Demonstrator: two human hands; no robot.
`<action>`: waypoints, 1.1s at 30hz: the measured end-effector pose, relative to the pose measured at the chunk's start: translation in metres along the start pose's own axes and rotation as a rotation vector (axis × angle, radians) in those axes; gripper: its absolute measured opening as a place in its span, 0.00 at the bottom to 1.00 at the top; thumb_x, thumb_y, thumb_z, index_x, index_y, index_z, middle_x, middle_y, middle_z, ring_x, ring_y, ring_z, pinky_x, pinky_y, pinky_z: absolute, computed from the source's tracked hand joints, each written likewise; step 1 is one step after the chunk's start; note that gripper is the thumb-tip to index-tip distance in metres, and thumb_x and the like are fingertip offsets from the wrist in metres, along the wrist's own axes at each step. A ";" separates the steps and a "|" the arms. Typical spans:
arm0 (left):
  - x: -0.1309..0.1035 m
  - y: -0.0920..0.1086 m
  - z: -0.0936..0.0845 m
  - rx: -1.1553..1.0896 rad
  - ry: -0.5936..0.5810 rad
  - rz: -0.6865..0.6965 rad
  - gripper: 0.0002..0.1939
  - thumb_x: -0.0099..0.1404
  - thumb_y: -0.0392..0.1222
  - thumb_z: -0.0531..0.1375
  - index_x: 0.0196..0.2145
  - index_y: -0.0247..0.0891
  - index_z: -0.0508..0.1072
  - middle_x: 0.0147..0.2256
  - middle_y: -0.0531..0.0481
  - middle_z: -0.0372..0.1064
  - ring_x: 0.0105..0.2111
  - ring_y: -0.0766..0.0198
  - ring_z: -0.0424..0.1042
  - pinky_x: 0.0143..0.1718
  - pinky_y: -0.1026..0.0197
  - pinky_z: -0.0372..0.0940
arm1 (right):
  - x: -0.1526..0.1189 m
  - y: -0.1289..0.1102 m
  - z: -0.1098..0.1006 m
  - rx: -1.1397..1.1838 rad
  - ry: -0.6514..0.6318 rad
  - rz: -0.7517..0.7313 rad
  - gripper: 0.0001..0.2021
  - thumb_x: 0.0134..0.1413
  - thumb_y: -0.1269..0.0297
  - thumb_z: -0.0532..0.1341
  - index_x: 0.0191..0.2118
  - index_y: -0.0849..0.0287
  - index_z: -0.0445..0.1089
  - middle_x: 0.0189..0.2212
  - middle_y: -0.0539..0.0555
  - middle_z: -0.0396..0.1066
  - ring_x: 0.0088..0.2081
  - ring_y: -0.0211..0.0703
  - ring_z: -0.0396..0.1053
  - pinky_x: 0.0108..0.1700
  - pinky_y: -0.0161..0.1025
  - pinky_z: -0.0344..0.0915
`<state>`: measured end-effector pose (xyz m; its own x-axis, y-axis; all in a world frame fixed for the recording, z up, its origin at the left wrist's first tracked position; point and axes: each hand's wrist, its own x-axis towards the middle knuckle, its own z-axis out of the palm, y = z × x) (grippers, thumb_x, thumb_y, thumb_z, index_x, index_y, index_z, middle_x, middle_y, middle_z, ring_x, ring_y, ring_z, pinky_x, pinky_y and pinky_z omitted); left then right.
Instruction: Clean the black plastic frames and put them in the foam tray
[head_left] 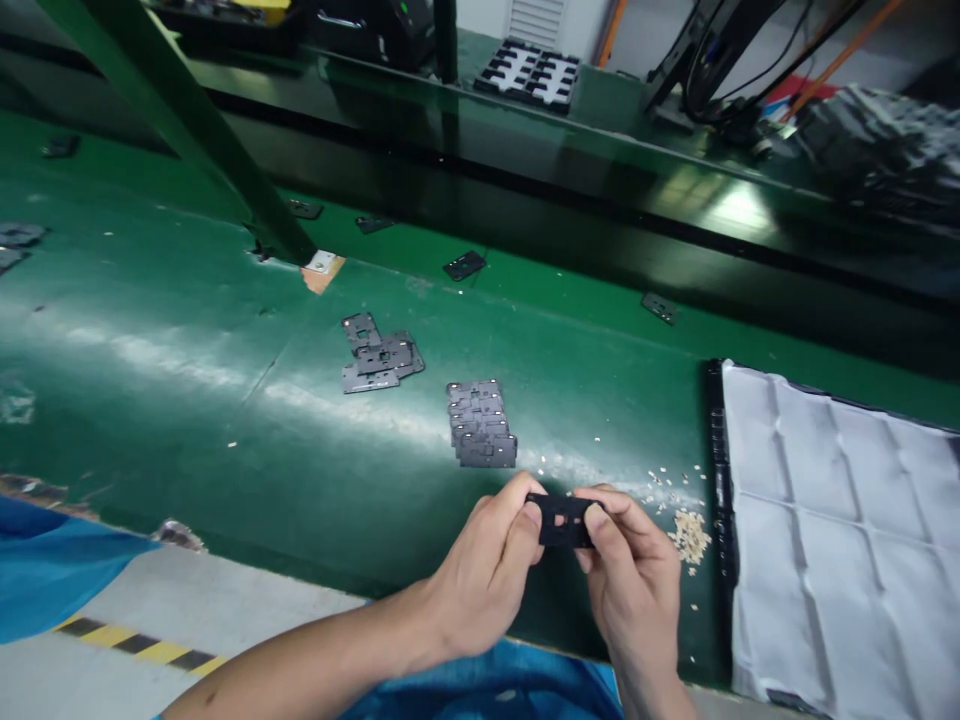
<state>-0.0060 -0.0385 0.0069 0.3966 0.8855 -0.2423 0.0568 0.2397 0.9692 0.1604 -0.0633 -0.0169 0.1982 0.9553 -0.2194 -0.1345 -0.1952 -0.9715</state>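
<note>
Between my two hands is a small black rectangular plastic plate (566,533) with cut-out holes, held level over the table's near edge. My left hand (491,565) pinches its left end, thumb on top. My right hand (630,565) grips the right end, the thumb pressing on its upper face. Just beyond my hands lies an overlapping row of similar black plates (482,425). Farther left is a loose pile of the same plates (382,355). Close to my right hand sits a heap of tiny pale pieces (690,537), with several scattered around it.
A black tray lined with white sheeting (847,530) stands at the right. A green post (225,150) rises from the green table (300,470). Single plates (464,265) lie along the back, before a dark conveyor belt (525,190). Another tray (529,75) is beyond.
</note>
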 end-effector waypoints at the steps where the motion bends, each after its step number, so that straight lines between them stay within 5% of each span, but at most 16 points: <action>1: -0.001 -0.001 0.000 -0.001 -0.002 -0.008 0.17 0.82 0.48 0.43 0.36 0.41 0.60 0.24 0.58 0.57 0.23 0.68 0.55 0.26 0.63 0.49 | 0.000 -0.001 0.002 -0.008 0.005 0.000 0.08 0.68 0.57 0.67 0.44 0.55 0.81 0.33 0.51 0.73 0.25 0.32 0.66 0.25 0.29 0.64; 12: -0.001 -0.005 -0.003 0.110 0.000 -0.029 0.17 0.82 0.48 0.41 0.37 0.42 0.60 0.25 0.57 0.56 0.26 0.64 0.59 0.30 0.61 0.54 | 0.000 -0.001 0.004 0.002 0.003 0.000 0.09 0.67 0.55 0.68 0.42 0.54 0.81 0.29 0.49 0.71 0.24 0.32 0.64 0.25 0.28 0.63; 21: -0.003 -0.007 -0.007 0.368 -0.063 0.115 0.15 0.81 0.44 0.40 0.42 0.42 0.63 0.25 0.57 0.57 0.24 0.61 0.58 0.32 0.57 0.53 | 0.006 0.005 -0.003 0.046 -0.037 0.065 0.09 0.66 0.54 0.69 0.40 0.54 0.80 0.27 0.48 0.68 0.25 0.31 0.59 0.25 0.27 0.56; 33: -0.007 -0.010 -0.008 0.115 -0.069 -0.064 0.20 0.82 0.53 0.40 0.43 0.40 0.63 0.31 0.52 0.64 0.25 0.64 0.58 0.28 0.60 0.54 | 0.001 -0.002 -0.007 0.009 -0.185 0.102 0.10 0.70 0.55 0.66 0.48 0.55 0.78 0.26 0.47 0.69 0.27 0.34 0.63 0.31 0.32 0.59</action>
<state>-0.0169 -0.0438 -0.0015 0.4504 0.8396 -0.3038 0.1866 0.2442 0.9516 0.1672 -0.0636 -0.0157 0.0019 0.9553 -0.2957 -0.1535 -0.2920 -0.9440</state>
